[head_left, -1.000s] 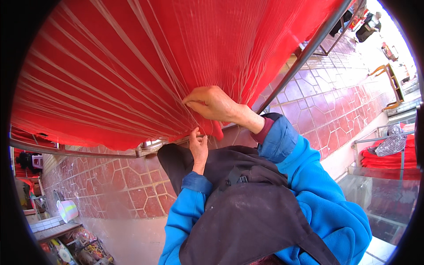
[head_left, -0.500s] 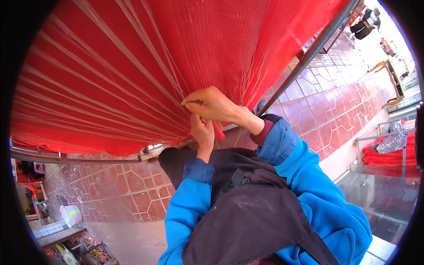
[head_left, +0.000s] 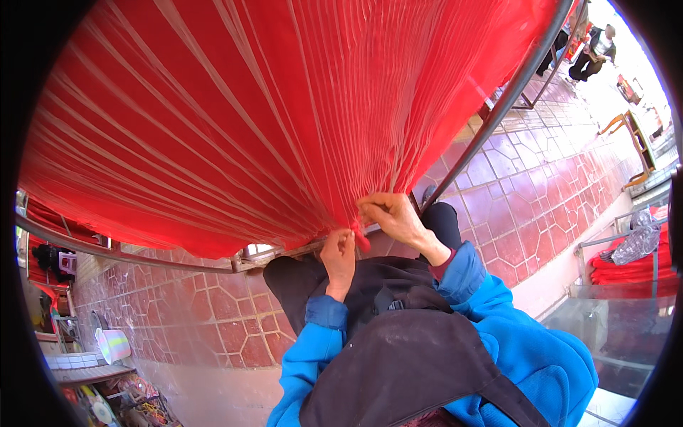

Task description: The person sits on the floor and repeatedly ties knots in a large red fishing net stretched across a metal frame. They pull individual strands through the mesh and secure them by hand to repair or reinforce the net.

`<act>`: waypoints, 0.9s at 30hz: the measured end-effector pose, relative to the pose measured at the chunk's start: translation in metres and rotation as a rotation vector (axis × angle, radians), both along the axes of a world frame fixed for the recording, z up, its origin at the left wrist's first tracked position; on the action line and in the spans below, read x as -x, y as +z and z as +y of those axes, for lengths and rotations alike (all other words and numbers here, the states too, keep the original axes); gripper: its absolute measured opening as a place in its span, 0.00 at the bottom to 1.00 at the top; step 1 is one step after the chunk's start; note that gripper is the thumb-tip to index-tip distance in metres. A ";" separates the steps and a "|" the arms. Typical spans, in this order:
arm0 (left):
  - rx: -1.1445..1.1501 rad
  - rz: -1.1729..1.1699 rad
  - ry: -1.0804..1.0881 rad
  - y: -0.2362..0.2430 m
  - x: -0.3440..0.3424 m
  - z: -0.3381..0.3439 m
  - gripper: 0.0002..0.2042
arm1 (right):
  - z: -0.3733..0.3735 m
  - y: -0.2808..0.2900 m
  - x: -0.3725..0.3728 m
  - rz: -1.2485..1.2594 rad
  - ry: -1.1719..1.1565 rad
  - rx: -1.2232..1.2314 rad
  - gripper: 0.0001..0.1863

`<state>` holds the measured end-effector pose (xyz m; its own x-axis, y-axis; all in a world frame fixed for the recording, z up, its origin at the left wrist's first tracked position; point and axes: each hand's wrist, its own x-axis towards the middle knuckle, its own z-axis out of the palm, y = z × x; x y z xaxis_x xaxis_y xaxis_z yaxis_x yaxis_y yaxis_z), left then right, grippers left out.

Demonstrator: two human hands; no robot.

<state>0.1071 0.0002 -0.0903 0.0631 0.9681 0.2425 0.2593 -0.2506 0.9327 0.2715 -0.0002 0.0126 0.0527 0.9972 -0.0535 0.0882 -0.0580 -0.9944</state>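
Observation:
A broad red cloth [head_left: 235, 135] spreads out ahead of me, covered in pale threads [head_left: 370, 107] that draw together toward my hands. At its near edge the cloth gathers into a small twisted red bundle [head_left: 361, 240]. My left hand [head_left: 337, 262] is closed in a pinch beside this bundle, with its fingertips against the gathered edge. A little higher and to the right, my right hand [head_left: 398, 219] has thumb and fingers pressed together where the threads converge. Whatever lies between the fingertips of either hand is too small to make out.
A dark metal rail [head_left: 491, 117] borders the cloth on the right, and another curved rail [head_left: 142, 260] runs below its left side. Red paving tiles [head_left: 206, 313] cover the floor. A pale bucket [head_left: 114, 345] stands at lower left; people [head_left: 594, 53] are far right.
Both hands have come nearer to me, the right one also shifting rightward. They were overlapping before and are now apart, side by side at the gathered edge.

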 end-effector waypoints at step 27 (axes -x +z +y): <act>0.006 -0.014 -0.026 0.002 0.017 -0.020 0.04 | -0.023 -0.036 0.022 -0.295 0.244 -0.056 0.09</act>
<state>0.0905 -0.0194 -0.0879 0.0848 0.9676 0.2380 0.2396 -0.2517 0.9377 0.2493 -0.0229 -0.0237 -0.1819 0.9832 -0.0170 0.3755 0.0534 -0.9253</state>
